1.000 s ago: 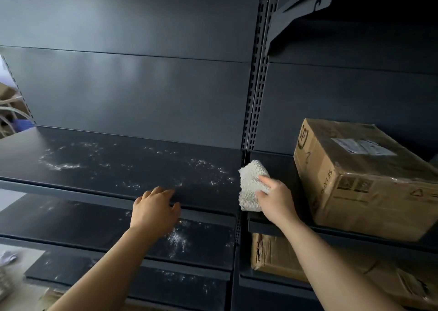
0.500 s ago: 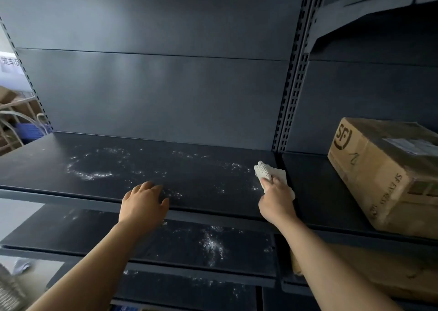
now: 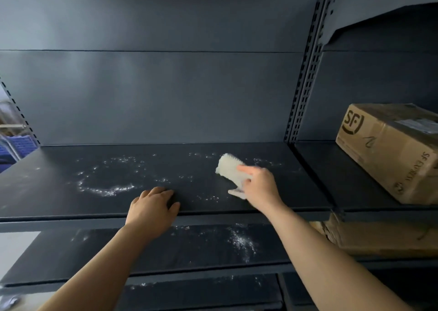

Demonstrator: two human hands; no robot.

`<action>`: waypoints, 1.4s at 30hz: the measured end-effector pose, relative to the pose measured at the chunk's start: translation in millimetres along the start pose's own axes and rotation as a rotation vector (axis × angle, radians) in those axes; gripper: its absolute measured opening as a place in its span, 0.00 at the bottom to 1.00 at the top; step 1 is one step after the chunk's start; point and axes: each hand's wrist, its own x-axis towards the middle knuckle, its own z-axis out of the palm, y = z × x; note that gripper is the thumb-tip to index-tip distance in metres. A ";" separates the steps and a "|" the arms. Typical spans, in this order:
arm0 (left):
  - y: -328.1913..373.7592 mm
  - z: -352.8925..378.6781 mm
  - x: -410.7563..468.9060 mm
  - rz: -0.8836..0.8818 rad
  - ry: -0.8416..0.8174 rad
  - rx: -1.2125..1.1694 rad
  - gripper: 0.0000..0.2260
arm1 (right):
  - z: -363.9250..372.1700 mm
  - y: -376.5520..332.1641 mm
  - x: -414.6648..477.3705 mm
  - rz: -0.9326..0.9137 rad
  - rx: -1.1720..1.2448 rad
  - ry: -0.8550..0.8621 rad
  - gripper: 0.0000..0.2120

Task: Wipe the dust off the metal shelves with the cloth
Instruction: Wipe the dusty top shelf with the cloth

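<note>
While our right grip (image 3: 259, 187) pinches the cloth (image 3: 231, 170), likely soft and light, by its near end | left grip (image 3: 151, 206) lies relaxed on the shelf (image 3: 47, 192)

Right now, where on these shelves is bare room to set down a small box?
Two patches: the upper shelf's left end, beyond the dust ring, and the right bay between the upright and the cardboard box. Crowded: the middle, where the left hand rests and the right hand holds the cloth.

Storeroom or stockroom: dark slotted metal shelving (image 3: 305, 78), courier cardboard box (image 3: 391, 151), blue crates (image 3: 20, 143).
</note>
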 end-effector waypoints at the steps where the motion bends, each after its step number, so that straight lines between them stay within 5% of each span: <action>1: -1.3 -1.3 3.0 0.014 0.009 0.007 0.22 | -8.1 -1.1 3.1 0.015 0.093 0.097 0.23; 5: -1.3 -5.0 23.5 0.042 0.015 0.007 0.24 | -52.7 27.1 29.2 0.033 -0.191 0.405 0.22; 10: 3.3 -3.1 53.1 0.032 -0.032 0.038 0.26 | -67.2 81.9 59.0 0.222 -0.702 0.235 0.22; 14: 9.2 1.1 62.9 -0.003 -0.067 0.015 0.25 | -42.6 76.1 83.2 0.204 -0.666 0.123 0.28; 19: 10.9 2.6 62.4 -0.039 -0.025 0.028 0.24 | 6.5 48.3 95.3 -0.047 -0.646 0.044 0.18; 23: 13.9 4.2 62.7 -0.042 -0.021 0.047 0.25 | 36.6 27.8 88.1 -0.214 -0.411 -0.088 0.17; 25: 12.3 3.9 66.8 -0.041 0.000 0.057 0.24 | 26.3 25.9 93.0 -0.233 -0.276 0.001 0.18; 28: 6.0 3.0 78.7 -0.054 0.056 0.069 0.25 | -19.2 50.2 125.5 -0.131 -0.368 0.228 0.21; 32: 2.0 10.1 94.6 -0.074 0.001 0.110 0.27 | -58.5 92.9 164.6 0.189 -0.515 0.208 0.21; 42: 0.6 24.1 94.1 -0.088 0.031 0.117 0.27 | 56.3 43.5 185.1 -0.073 -0.648 -0.059 0.24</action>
